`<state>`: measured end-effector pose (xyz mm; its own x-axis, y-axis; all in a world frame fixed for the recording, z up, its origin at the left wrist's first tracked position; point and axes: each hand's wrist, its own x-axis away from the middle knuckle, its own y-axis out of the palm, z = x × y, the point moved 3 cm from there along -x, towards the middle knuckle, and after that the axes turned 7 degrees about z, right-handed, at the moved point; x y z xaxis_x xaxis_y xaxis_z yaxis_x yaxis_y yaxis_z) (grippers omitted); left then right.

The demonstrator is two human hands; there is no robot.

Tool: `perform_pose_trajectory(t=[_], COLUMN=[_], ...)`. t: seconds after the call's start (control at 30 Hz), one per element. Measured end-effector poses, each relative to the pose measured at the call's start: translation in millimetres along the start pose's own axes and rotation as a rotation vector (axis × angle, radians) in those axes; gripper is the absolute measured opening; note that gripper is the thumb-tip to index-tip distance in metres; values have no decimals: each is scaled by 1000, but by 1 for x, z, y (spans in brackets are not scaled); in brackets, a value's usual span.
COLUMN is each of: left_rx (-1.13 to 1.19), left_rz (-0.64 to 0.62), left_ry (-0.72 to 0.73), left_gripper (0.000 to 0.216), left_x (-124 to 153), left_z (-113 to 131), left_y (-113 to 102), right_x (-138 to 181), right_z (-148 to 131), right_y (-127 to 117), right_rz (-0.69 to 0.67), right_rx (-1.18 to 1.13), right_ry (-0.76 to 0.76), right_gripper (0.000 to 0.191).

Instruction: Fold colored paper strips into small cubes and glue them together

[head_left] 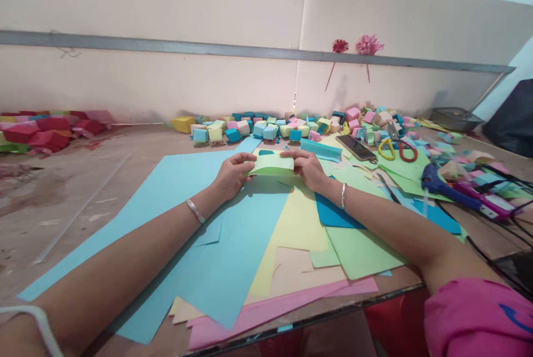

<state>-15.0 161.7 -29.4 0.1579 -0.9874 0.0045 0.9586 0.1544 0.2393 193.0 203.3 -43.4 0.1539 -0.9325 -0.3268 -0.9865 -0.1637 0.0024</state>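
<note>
A small piece of light green paper (272, 166) is stretched between my two hands, bent along its length, above the sheets on the table. My left hand (234, 175) pinches its left end between thumb and fingers. At the opposite end my right hand (310, 169) grips it the same way. Under both hands lies a large light blue sheet (179, 179), with a pale yellow sheet (302, 224) beside it. A folded teal paper strip (320, 150) rests just beyond my right hand.
Many small coloured paper boxes (270, 131) line the wall, with red and pink ones (50, 137) at far left. To the right are a phone (356, 147), scissors (397, 150), a knife (388, 187) and a glue gun (449, 187) with cables. A clear strip (83, 207) lies left.
</note>
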Motion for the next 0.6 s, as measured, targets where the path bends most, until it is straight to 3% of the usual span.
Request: perform_pose_trajectory(t=[0.17, 0.37, 0.6], left_rx=[-14, -119, -231], left_rz=[73, 83, 187], left_ry=[33, 72, 351], left_gripper=[28, 25, 20], left_x=[-3, -2, 7], left_z=[1, 0, 17], left_y=[-2, -2, -4], right_x=[4, 14, 7], right_z=[-12, -33, -20], right_y=[1, 0, -2], right_rz=[8, 152, 146], right_rx=[190, 478, 443], right_ry=[-274, -702, -642], right_gripper=[52, 12, 12])
